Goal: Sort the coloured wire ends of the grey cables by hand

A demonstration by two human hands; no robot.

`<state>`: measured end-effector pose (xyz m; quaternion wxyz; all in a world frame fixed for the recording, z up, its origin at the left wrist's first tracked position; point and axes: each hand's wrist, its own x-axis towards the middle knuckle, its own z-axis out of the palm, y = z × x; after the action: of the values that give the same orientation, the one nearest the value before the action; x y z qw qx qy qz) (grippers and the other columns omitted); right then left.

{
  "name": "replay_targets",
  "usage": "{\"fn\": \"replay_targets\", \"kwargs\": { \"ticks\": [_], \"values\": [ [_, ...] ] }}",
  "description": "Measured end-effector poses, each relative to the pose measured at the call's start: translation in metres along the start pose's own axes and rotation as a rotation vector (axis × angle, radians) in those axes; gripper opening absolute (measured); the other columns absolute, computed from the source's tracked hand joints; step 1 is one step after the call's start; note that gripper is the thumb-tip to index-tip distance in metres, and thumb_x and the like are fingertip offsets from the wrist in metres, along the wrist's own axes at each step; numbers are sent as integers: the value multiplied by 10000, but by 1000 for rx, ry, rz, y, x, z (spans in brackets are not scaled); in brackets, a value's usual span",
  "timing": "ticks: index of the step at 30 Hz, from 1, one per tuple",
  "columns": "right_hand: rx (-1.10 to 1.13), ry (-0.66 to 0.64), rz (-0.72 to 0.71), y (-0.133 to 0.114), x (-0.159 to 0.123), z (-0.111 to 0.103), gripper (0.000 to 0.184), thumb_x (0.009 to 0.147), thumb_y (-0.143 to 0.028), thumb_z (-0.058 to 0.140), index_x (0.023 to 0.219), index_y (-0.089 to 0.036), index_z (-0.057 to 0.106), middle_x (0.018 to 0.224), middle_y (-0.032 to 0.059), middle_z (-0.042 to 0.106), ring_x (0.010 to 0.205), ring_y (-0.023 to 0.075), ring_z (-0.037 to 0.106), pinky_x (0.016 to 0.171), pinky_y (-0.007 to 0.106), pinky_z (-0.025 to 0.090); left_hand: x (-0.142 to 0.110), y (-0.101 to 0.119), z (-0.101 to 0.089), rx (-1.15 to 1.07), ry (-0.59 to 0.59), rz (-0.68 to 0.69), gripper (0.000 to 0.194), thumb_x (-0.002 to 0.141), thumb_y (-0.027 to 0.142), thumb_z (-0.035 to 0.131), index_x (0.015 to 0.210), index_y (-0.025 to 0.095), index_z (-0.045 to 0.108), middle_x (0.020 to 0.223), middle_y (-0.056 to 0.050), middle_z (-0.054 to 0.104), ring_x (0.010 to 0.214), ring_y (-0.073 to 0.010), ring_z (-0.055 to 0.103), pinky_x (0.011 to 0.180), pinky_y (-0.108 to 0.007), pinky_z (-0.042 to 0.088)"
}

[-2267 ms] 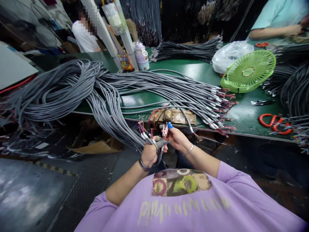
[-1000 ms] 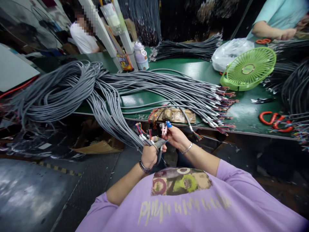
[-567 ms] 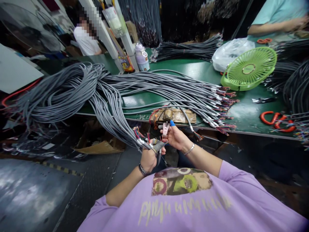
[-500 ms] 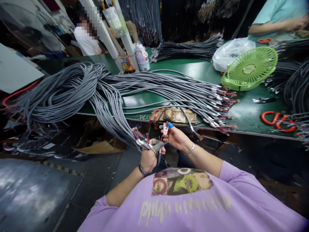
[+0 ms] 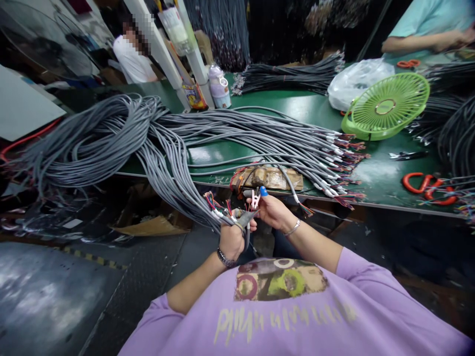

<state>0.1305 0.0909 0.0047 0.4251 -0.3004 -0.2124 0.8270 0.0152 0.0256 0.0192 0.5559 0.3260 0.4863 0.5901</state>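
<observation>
My left hand [image 5: 232, 241] is closed around the near end of a bunch of grey cables [image 5: 176, 170], whose stripped ends show thin coloured wires [image 5: 213, 201]. A grey pointed piece [image 5: 245, 218] sticks out of the same grip toward the right; its kind is unclear. Just right of it, my right hand [image 5: 275, 211] is pinched on a small pink clip [image 5: 255, 199]. A blue finger cover [image 5: 263, 191] caps one raised fingertip of that hand. Fine wires lie between the two hands, too small to tell which fingers touch them.
More grey cables [image 5: 260, 129] lie along the green bench [image 5: 208, 155]. At its front edge sits a taped wooden block [image 5: 276, 178]. Farther right are a green fan [image 5: 386, 106], pliers [image 5: 408, 155] and orange-handled scissors [image 5: 426, 185]. A co-worker's arm [image 5: 419, 43] shows at the far right.
The pink clip has turned and shows its two legs spread. My left hand has moved slightly to the right with the cables. My right hand stays nearly in place.
</observation>
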Motion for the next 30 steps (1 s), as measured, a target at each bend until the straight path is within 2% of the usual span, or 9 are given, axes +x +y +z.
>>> {"fn": "replay_targets", "kwargs": {
  "ticks": [4, 12, 17, 21, 25, 30],
  "values": [
    [56, 33, 2, 2, 4, 3, 433, 759, -570, 624, 740, -138, 639, 630, 14, 613, 534, 99, 506, 519, 237, 405, 0, 0, 1, 21, 9, 4, 172, 671, 289, 713, 662, 159, 601, 520, 16, 623, 512, -124, 616, 498, -214, 493],
    [114, 119, -86, 7, 6, 11, 406, 707, -541, 691, 663, -146, 605, 562, -10, 568, 493, 89, 465, 500, 235, 368, 1, -5, -1, 83, 10, -20, 197, 669, 327, 712, 657, 162, 605, 513, 8, 622, 508, -130, 615, 483, -214, 488],
    [117, 120, -60, 10, 4, 10, 445, 724, -604, 635, 727, -161, 602, 610, -3, 590, 534, 106, 498, 519, 238, 390, 0, -4, 0, 85, 5, -5, 215, 674, 346, 707, 643, 164, 597, 508, 12, 612, 492, -122, 597, 480, -214, 475],
    [109, 46, 5, 7, -2, 4, 495, 781, -665, 509, 773, -178, 595, 693, 11, 625, 547, 107, 519, 531, 241, 426, -4, -3, -4, 47, -20, 13, 213, 689, 340, 703, 636, 170, 585, 504, 20, 596, 480, -109, 567, 472, -209, 450],
    [54, -50, 79, 2, -7, -5, 428, 816, -589, 529, 850, -173, 620, 774, 31, 650, 609, 111, 559, 553, 236, 458, -4, -2, -14, 44, -134, -15, 258, 674, 378, 720, 610, 166, 586, 500, 14, 578, 458, -97, 519, 455, -211, 414],
    [-72, -88, -18, -1, -11, -10, 273, 740, -410, 701, 812, -161, 613, 699, -8, 598, 580, 79, 508, 543, 205, 457, 12, 2, -28, 78, -350, -132, 309, 594, 423, 769, 602, 150, 625, 437, 11, 533, 384, -86, 454, 408, -216, 348]
  ]
}}
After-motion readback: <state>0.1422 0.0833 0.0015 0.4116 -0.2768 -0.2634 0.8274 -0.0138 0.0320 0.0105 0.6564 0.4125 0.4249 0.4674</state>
